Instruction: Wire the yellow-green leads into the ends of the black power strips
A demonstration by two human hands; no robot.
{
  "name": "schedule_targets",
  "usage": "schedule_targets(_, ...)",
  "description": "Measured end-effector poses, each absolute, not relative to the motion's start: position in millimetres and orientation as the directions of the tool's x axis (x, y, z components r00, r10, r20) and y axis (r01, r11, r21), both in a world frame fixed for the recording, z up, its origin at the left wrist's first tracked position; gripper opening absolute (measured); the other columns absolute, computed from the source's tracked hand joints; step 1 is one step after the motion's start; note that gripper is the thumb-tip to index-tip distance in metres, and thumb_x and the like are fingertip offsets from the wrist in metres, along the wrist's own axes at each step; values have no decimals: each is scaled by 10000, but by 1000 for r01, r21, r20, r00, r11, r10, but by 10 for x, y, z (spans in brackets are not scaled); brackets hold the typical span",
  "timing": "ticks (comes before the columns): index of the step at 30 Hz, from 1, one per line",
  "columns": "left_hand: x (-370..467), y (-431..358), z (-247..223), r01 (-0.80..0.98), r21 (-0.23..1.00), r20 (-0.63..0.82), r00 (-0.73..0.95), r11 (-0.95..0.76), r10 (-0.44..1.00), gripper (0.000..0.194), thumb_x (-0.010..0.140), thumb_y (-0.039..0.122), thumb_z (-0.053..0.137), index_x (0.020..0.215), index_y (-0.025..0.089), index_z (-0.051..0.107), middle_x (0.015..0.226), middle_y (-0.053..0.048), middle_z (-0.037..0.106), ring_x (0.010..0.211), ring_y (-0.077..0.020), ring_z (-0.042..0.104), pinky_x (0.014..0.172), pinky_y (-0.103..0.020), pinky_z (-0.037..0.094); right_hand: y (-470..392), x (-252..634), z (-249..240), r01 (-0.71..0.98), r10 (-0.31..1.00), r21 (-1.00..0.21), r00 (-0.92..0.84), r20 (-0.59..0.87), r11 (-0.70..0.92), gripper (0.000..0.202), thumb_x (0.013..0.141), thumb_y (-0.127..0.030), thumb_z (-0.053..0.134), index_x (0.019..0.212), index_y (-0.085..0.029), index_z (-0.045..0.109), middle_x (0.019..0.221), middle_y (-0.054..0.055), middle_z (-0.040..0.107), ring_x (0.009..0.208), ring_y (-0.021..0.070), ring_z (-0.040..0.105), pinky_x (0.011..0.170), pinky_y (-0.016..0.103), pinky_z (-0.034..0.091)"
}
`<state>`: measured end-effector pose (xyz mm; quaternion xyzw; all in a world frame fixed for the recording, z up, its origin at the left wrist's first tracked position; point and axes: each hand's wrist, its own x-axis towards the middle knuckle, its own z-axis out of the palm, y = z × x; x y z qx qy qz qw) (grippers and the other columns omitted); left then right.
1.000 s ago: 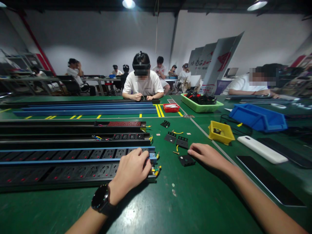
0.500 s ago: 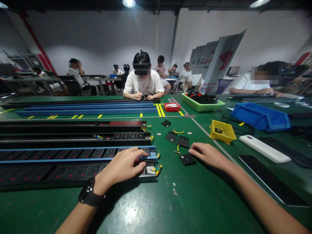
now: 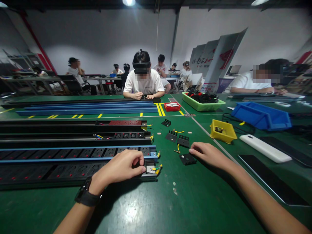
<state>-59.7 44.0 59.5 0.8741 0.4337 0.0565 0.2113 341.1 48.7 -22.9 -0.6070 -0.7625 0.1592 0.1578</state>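
Observation:
My left hand [image 3: 123,165], with a black watch on its wrist, rests over the right end of the nearest black socket strip [image 3: 58,172]. Its fingers curl down around the strip's edge, and the fingertips are partly hidden. A blue-edged socket strip [image 3: 83,153] lies just behind. Yellow-green wire ends [image 3: 159,169] stick out at the near strip's right end. My right hand [image 3: 204,152] lies on the green table with bent fingers, its fingertips at a black bracket plate [image 3: 187,159]; whether it grips the plate is unclear. More black brackets [image 3: 183,141] lie behind it.
Two more black strips [image 3: 73,141] lie farther back, with blue rails [image 3: 92,109] beyond. To the right are a yellow bin [image 3: 223,136], a blue bin [image 3: 262,120], a white power bank [image 3: 264,148] and a black phone [image 3: 270,178]. A person [image 3: 143,83] works opposite.
The fingers of my left hand have curled in more, and the hand has shifted slightly left along the strip. My right hand has stayed nearly still.

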Motion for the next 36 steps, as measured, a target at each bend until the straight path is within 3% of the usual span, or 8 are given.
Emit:
schedule_targets(25,-579,448,532,690,455,-136,679,-563,722,174,953,355,539,841,222,553,775,39,622,716,-142,527,638,-289,274,485,3403,-216,874,976,-439,-212,42,209,397,1013,-563,458,876,-234,634,893,70,738,836,265,680,715,330,456)
schedule_targets(36,-517,409,530,773,334,-135,606,-539,784,216,903,360,521,743,215,515,707,9,618,648,-161,510,617,-307,240,478,3404,-218,871,975,-440,-216,59,219,383,1010,-549,486,906,-231,674,920,74,747,842,260,682,735,333,473)
